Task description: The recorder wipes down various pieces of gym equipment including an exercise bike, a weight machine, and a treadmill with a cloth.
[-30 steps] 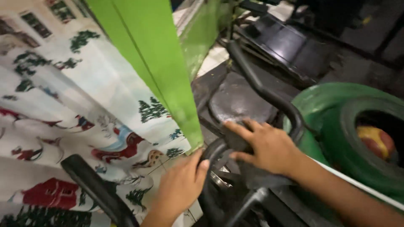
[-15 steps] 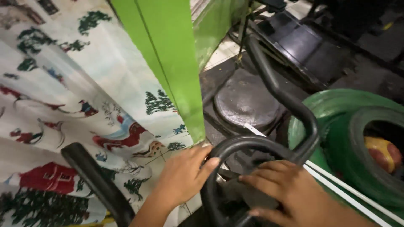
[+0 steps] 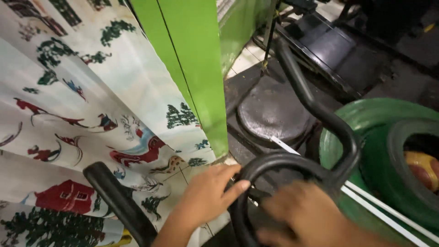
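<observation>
Black metal loop (image 3: 274, 183) sits low, near bottom edge of view, beside green panel (image 3: 196, 77). Loop's long bar runs up and away toward top right. Left hand (image 3: 206, 194) lies on loop's left side, fingers half curled, tips touching rim, not wrapped tight. Right hand (image 3: 306, 215) blurry, rests on loop's lower right; cannot tell how tight it holds. Both hands about equally close. Printed cloth (image 3: 82, 114) hangs left. Green tyre (image 3: 379, 155) sits right.
</observation>
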